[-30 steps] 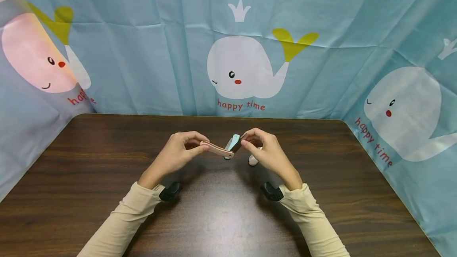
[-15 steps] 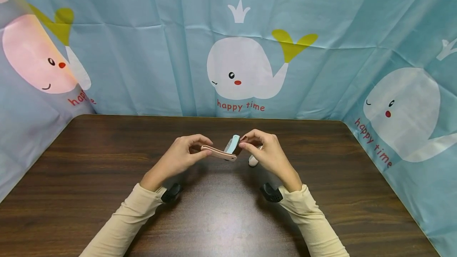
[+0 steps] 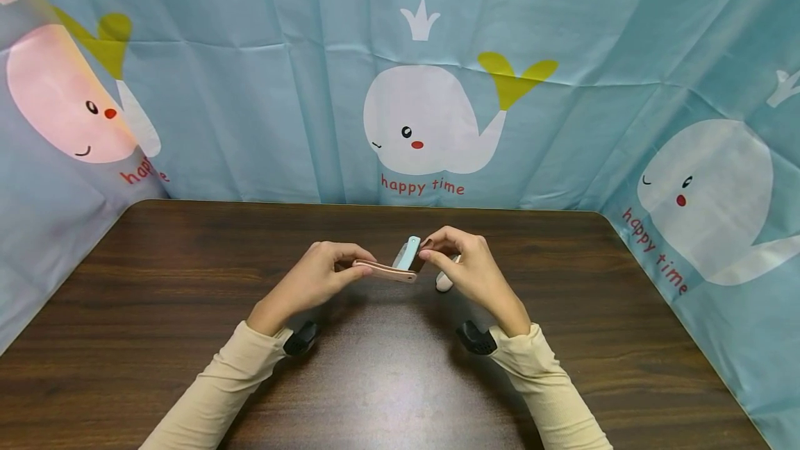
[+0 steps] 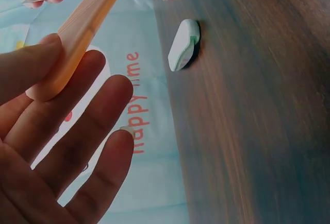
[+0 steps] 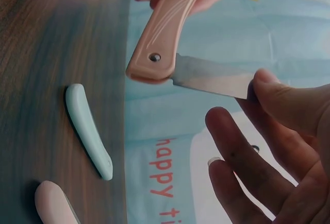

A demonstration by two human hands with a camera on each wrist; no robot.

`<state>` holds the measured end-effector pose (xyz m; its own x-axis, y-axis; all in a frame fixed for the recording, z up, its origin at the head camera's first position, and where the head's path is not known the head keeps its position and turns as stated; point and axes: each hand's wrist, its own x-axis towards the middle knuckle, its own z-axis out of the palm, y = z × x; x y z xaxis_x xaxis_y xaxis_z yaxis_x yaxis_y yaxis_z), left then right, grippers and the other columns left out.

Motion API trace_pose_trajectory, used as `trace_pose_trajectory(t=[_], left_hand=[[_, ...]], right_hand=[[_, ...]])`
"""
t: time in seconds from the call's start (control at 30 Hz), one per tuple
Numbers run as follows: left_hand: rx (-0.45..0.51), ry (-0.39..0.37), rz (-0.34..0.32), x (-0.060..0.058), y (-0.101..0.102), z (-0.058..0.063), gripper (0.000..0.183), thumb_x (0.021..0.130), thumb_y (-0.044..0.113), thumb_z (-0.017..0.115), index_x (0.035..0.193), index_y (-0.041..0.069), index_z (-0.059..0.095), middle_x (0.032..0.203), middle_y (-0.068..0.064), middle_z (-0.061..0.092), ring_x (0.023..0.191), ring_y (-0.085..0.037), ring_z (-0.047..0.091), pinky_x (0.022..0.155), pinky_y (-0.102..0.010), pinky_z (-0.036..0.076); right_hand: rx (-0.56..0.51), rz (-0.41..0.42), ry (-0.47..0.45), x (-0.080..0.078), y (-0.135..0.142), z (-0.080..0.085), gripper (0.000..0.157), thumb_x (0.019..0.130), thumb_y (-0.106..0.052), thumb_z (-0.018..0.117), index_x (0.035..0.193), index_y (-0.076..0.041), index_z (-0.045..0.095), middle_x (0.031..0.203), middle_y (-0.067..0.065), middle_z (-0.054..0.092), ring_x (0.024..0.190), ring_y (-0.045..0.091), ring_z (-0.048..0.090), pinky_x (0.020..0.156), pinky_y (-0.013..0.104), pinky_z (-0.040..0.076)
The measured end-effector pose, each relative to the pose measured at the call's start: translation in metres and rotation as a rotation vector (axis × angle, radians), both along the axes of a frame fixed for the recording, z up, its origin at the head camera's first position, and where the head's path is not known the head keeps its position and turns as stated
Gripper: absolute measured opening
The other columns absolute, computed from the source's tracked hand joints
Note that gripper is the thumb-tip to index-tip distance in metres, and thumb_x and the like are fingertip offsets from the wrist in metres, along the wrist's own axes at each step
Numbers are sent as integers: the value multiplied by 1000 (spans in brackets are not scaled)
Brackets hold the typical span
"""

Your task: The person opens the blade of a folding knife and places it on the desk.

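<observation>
A folding knife with a pink handle (image 5: pixel 166 28) is held up between both hands, its metal blade (image 5: pixel 211 77) swung out at an angle from the handle. My left hand (image 3: pixel 315 275) pinches the handle's end between thumb and index finger, the other fingers spread loose in the left wrist view. With thumb and index finger, my right hand (image 3: pixel 471 266) grips the blade near its tip. Beyond the held knife, a light blue folding knife (image 3: pixel 410 253) lies on the table. Another pale pink one (image 3: pixel 444 281) rests beside the right hand, partly hidden by it.
The dark wooden table (image 3: pixel 187 297) reaches back to a light blue curtain (image 3: pixel 250 123) printed with whales. More curtain hangs along the left and right sides. A black wrist camera (image 3: pixel 301 337) sits under the left wrist, and a second one (image 3: pixel 477 337) under the right.
The left hand has come down and slightly right, bringing the pink handle lower and more level. The right hand has stayed nearly in place on the blade. Both knives on the table are unmoved.
</observation>
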<state>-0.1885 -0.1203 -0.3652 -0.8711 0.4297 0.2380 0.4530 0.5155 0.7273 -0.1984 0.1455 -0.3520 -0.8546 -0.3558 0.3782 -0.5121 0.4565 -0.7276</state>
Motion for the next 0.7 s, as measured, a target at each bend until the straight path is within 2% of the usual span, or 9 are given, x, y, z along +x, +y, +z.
trace_pose_trajectory(t=[0.23, 0.37, 0.47, 0.7], left_hand=[[39, 23, 20, 0, -2, 0, 9, 90, 13, 73, 99, 13, 77, 80, -6, 70, 60, -8, 47, 52, -19, 38], [60, 26, 49, -1, -4, 1, 9, 90, 13, 73, 98, 13, 77, 76, -1, 66, 59, -4, 43, 52, -19, 36], [73, 29, 67, -1, -6, 3, 9, 90, 13, 73, 98, 15, 77, 75, 0, 67, 58, -5, 44, 52, -20, 37], [112, 18, 87, -1, -9, 7, 11, 92, 15, 71, 102, 17, 76, 80, -5, 72, 64, -6, 57, 56, -22, 43]], right_hand=[[14, -8, -23, -1, 4, 1, 6, 90, -13, 74, 94, -11, 70, 91, 3, 76, 79, 14, 71, 66, 28, 53], [3, -16, -53, -2, 8, 2, 7, 90, -13, 73, 96, -10, 69, 91, 4, 77, 78, 10, 70, 69, 28, 53], [-3, -20, -75, -4, 11, 3, 8, 90, -13, 73, 97, -9, 69, 91, 6, 77, 78, 9, 69, 72, 29, 53], [-1, -19, -131, -6, 18, 6, 8, 92, -14, 72, 98, -9, 69, 96, 7, 75, 78, 7, 68, 73, 29, 52]])
